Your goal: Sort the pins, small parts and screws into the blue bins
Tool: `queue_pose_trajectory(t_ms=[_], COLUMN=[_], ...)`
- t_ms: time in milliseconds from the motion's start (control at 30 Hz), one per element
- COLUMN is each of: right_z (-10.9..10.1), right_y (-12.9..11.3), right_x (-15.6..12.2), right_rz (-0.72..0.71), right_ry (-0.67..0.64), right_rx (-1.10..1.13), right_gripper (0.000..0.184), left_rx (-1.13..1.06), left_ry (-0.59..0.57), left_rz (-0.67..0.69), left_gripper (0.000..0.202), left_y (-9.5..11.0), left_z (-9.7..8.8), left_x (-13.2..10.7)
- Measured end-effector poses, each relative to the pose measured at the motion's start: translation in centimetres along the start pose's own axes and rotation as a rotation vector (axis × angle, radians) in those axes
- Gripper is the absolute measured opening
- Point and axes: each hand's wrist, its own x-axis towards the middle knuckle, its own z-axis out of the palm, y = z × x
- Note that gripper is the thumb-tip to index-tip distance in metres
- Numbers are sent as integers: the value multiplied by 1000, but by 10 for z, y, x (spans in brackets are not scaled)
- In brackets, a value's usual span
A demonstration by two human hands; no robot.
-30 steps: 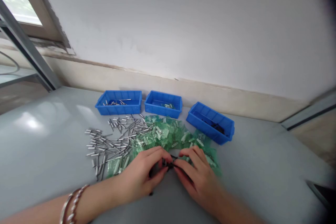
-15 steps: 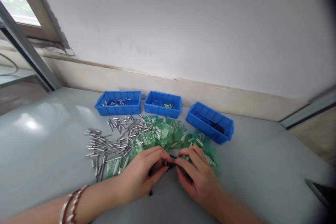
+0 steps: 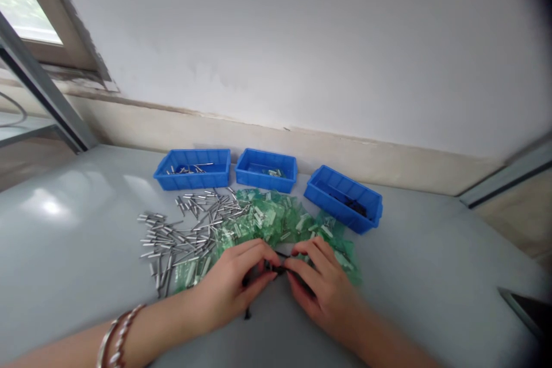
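My left hand (image 3: 241,276) is closed, thumb and forefinger pinching a small black part (image 3: 278,269). From the right, my right hand (image 3: 321,282) pinches the same part, its fingertips close to the left ones. The part's exact kind is too small and blurred to make out. Another thin black piece, like a screw (image 3: 247,314), shows just below my left palm; whether that hand holds it I cannot tell. Right behind both hands lies a heap of green plastic packets (image 3: 269,221) with pale metal pieces inside. Loose silver blind rivets (image 3: 190,238) spread out to the left.
Three blue bins stand along the wall: a left bin (image 3: 194,184) with some rivets, a middle bin (image 3: 267,183) with a few packets, and a right bin (image 3: 336,207) with small dark pieces. A dark object with a metal edge (image 3: 521,310) is at the right on the grey table (image 3: 435,276).
The view has shifted slightly. Both hands stay pinched on the small black part with almost no movement, and the bins and piles are unchanged.
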Motion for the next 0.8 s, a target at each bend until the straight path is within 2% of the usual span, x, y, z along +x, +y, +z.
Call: queue_pose_trajectory(t_ms=[800], right_z=[-3], right_y=[0], right_x=[3], right_rz=[-27], right_ry=[64], right_rx=[9], right_gripper=[17], left_rx=[27], left_ry=[-18], left_rz=[-17], left_gripper=[10], left_y=[0], left_z=[0], left_x=[0])
